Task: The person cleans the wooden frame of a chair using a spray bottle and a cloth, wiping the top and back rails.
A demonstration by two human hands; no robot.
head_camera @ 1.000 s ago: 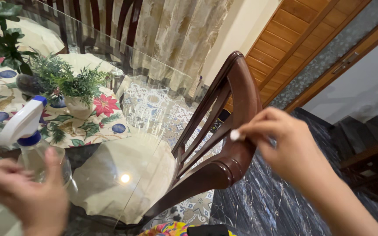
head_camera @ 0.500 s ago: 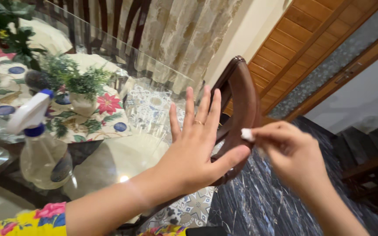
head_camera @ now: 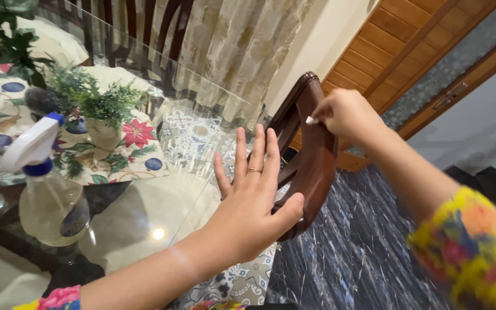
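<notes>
Movement since half a second ago: right hand (head_camera: 347,115) has climbed to the chair back's (head_camera: 311,155) top, fingers pinched on a small white wad (head_camera: 312,120). Left hand (head_camera: 252,198) stays flat, fingers spread, thumb hooked round the lower rail.

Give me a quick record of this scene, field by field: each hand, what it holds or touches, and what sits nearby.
left hand: left hand open, fingers spread, palm and thumb braced against the wooden chair back
right hand: right hand pinches a small white wad against the chair's upper rail
table: glass table beside the chair
on table: spray bottle with white trigger; small potted plant on floral cloth
</notes>
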